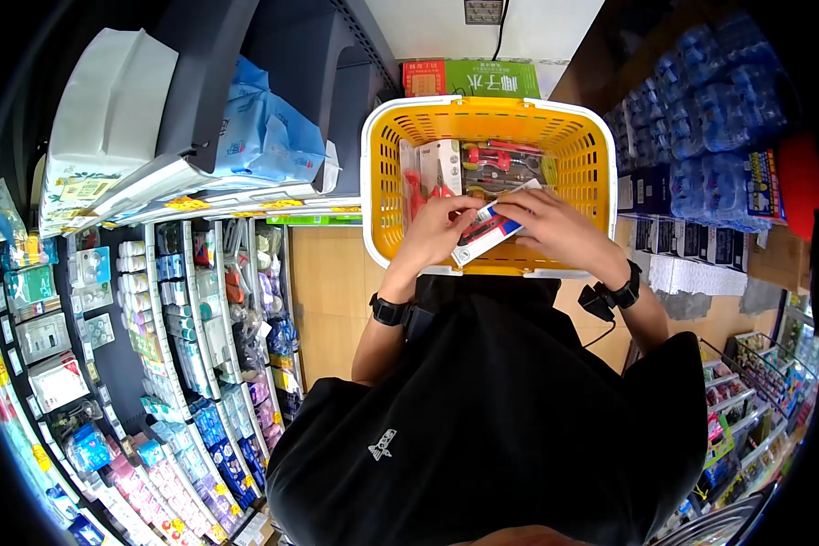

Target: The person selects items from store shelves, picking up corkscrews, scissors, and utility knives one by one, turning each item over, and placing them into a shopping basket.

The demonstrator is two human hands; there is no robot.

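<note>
Over a yellow shopping basket (496, 105) with a white rim, both hands are on a white card package (485, 243) with blue and red print. What the package contains is too small to make out. My left hand (439, 229) pinches its left side with bent fingers. On the upper right side, my right hand (562, 229) grips it, fingers curled over the top. Inside the basket lie a packaged red-handled item (413, 182), a white card pack (447, 162) and a pink-and-black tool-like item (499, 162), partly hidden by the hands.
Shelves of packaged goods (191, 355) line the left, with a blue soft pack (264, 127) close to the basket. Shrink-wrapped water bottles (714, 105) are stacked at right. A green carton (491, 78) stands behind the basket, on wooden-look flooring (323, 318).
</note>
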